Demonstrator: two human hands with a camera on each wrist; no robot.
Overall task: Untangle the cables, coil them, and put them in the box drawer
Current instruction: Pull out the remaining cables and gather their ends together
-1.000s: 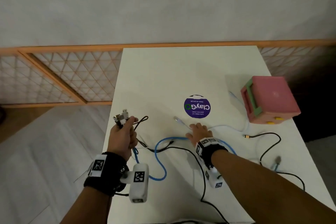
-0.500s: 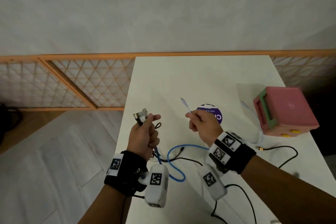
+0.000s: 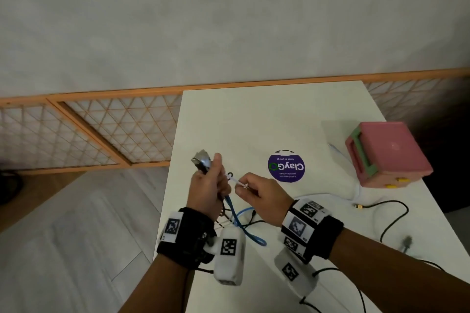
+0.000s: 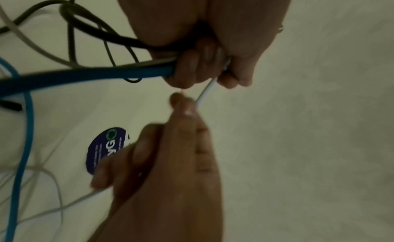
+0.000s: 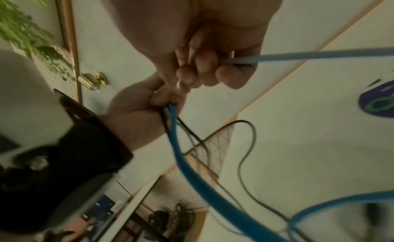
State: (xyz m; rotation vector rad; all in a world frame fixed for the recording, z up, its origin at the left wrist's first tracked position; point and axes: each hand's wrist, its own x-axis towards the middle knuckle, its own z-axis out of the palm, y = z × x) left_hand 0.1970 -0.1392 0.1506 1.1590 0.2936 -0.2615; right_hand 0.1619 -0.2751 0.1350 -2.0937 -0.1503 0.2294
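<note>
Above the table's left edge, my left hand grips a bundle of cable ends, and their connectors stick out above the fist. A blue cable and thin black cables hang from that fist down to the table. Right beside it, my right hand pinches the end of a white cable whose tip reaches into the left fist. The right wrist view has the same cable running out of my right fingers. The pink box, with a green-framed drawer front, stands at the right.
A purple round sticker lies mid-table. More white cable loops near the box. A black cable with an orange tip and a grey connector lie at the right. An orange lattice screen stands left of the table.
My right hand lifted the white cable end off the table and carried it left to the left fist. The left hand kept its bundle, raised slightly.
</note>
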